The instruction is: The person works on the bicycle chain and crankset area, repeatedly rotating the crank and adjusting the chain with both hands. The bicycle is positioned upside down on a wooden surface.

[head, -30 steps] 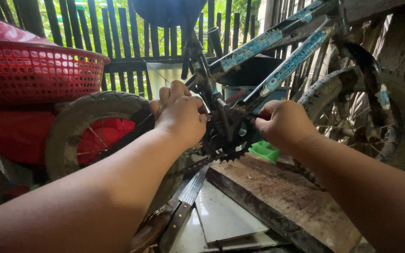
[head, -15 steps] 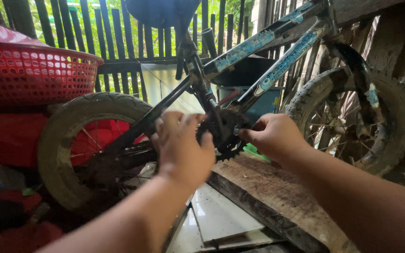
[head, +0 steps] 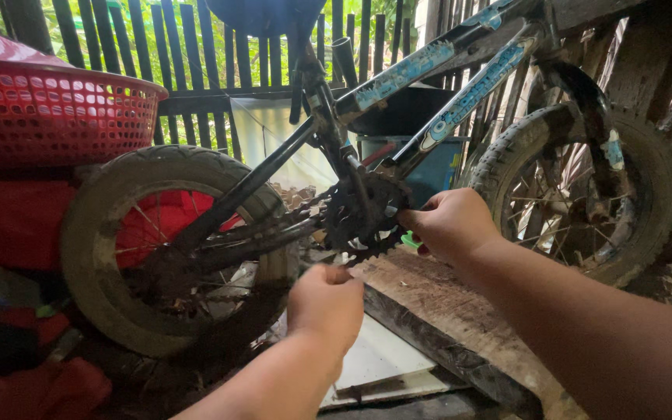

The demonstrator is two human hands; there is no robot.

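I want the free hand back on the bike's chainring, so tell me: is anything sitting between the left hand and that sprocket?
Nothing visible blocks it. The left hand hangs below the chainring, with only open air between them above the wooden plank. The right hand touches the sprocket's right edge, clear of that path.

We've got the bike's chainring (head: 365,214) between both wheels, basket (head: 56,117) far left, wooden plank (head: 437,311) underneath.
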